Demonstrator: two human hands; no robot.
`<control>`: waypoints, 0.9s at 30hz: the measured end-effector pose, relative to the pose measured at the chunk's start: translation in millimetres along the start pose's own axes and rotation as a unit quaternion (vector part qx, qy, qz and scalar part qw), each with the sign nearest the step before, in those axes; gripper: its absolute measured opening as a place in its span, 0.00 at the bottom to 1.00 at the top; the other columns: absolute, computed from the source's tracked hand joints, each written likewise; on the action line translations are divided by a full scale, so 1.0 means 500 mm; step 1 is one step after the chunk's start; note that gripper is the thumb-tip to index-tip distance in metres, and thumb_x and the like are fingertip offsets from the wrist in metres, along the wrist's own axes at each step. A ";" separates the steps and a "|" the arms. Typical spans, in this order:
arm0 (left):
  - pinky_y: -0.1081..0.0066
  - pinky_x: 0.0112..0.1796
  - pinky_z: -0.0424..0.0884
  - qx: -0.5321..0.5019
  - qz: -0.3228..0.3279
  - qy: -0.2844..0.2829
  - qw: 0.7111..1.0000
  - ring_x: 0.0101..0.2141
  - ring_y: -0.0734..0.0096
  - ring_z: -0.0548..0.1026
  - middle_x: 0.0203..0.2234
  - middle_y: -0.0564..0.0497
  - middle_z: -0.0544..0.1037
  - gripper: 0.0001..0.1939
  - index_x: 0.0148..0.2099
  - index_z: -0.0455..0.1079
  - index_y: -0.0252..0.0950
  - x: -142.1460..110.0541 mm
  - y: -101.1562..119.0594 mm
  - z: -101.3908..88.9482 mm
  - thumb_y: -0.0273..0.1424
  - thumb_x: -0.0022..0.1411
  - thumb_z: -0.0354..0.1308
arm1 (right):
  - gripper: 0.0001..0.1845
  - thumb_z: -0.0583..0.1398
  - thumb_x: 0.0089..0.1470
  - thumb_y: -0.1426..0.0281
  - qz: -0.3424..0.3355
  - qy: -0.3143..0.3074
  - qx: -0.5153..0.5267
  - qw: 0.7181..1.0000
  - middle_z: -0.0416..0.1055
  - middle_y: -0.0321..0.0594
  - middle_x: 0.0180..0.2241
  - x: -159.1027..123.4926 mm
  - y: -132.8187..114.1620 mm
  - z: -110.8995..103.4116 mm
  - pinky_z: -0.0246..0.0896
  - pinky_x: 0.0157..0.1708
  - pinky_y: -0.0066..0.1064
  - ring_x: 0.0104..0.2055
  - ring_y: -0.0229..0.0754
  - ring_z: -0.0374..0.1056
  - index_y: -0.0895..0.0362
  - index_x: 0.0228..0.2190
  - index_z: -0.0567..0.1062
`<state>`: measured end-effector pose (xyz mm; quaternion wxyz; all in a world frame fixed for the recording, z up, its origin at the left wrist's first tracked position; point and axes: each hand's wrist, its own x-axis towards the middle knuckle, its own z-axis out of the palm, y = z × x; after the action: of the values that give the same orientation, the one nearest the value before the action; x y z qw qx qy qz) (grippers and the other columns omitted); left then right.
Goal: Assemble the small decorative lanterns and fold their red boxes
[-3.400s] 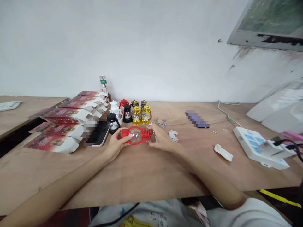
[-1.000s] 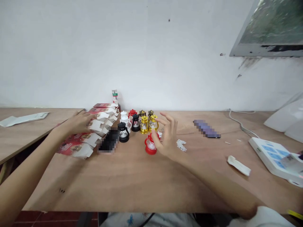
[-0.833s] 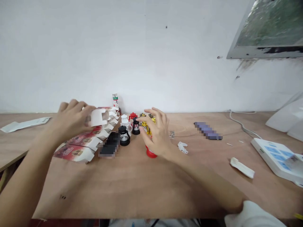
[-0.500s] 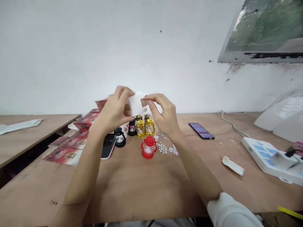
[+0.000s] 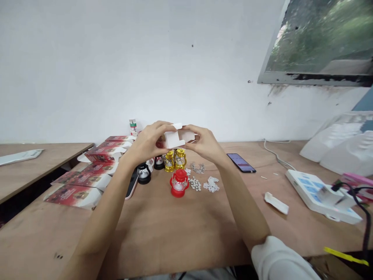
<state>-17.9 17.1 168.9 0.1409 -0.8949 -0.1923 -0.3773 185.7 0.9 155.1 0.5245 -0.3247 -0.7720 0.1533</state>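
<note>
Shifted since earlier frames: upright red plastic lantern with clear globe [image 5: 178, 183], from both hands to bench [image 5: 163, 233]; white-flapped cardboard carton [image 5: 171, 139], from row of red-printed boxes [image 5: 100, 157] to both hands. Left hand [image 5: 149, 140] grasps carton body; right hand [image 5: 205, 144] holds flapped end. Lantern: long axis vertical, below raised grip, between hands, neither clearly nearer.

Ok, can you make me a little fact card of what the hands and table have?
Left hand: holding an open, white-flapped cardboard box
Right hand: holding the same box
Standing nearby: red lantern with clear middle
Beside it: small round whitish pieces
Left side: red-and-white printed cardboard boxes
Right side: dark rectangular phone, screen lit
</note>
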 end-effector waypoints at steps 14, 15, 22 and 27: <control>0.61 0.44 0.69 -0.099 -0.019 0.071 0.992 0.48 0.60 0.70 0.52 0.45 0.68 0.22 0.51 0.61 0.43 -0.005 0.007 0.021 0.31 0.54 0.59 | 0.11 0.58 0.50 0.70 0.040 0.094 0.097 0.990 0.69 0.38 0.37 -0.002 0.000 0.013 0.72 0.33 0.34 0.35 0.38 0.68 0.55 0.38 0.69; 0.60 0.43 0.69 -0.100 -0.022 0.084 0.991 0.48 0.60 0.70 0.51 0.45 0.68 0.21 0.50 0.60 0.43 -0.005 0.007 0.028 0.32 0.54 0.59 | 0.11 0.58 0.50 0.70 0.038 0.093 0.102 0.990 0.69 0.38 0.37 -0.002 -0.001 0.014 0.72 0.33 0.34 0.35 0.38 0.68 0.55 0.38 0.69; 0.58 0.42 0.68 -0.032 0.011 0.177 0.984 0.45 0.59 0.70 0.44 0.47 0.70 0.19 0.45 0.61 0.43 -0.009 -0.020 0.069 0.41 0.53 0.61 | 0.17 0.54 0.51 0.72 0.011 0.033 0.060 0.998 0.67 0.36 0.48 -0.005 -0.015 0.014 0.73 0.34 0.33 0.38 0.38 0.67 0.52 0.43 0.71; 0.62 0.40 0.69 -0.102 -0.050 0.211 0.971 0.40 0.63 0.71 0.38 0.49 0.71 0.19 0.42 0.62 0.41 -0.015 -0.030 0.084 0.47 0.55 0.58 | 0.19 0.57 0.50 0.73 0.035 0.056 0.067 0.996 0.67 0.33 0.31 -0.006 -0.014 0.020 0.71 0.31 0.32 0.27 0.34 0.66 0.53 0.45 0.67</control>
<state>-3.3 45.3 136.7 0.0673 -0.7942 -0.1630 -0.5815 175.0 -5.3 153.0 0.5817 -0.3237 -0.7177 0.2044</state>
